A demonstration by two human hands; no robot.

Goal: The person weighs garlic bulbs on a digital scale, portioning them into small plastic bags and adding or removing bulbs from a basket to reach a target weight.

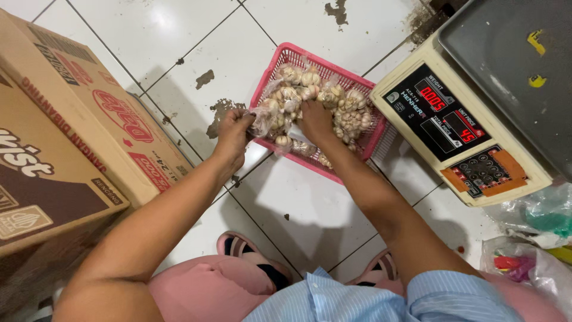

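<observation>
A pink plastic basket (286, 56) lies on the white tiled floor, filled with several clear bags of garlic bulbs (348, 113). My left hand (233, 132) grips the twisted top of one clear bag of garlic (275, 110) at the basket's near left edge. My right hand (316, 119) rests on the same bag from the right, fingers curled into the bulbs. Both forearms reach forward from my lap.
A cream digital weighing scale (459, 128) with a grey pan (512, 65) stands to the right of the basket. Stacked cardboard boxes (65, 131) fill the left side. Plastic bags (530, 238) lie at the lower right. My sandalled feet (238, 245) are below.
</observation>
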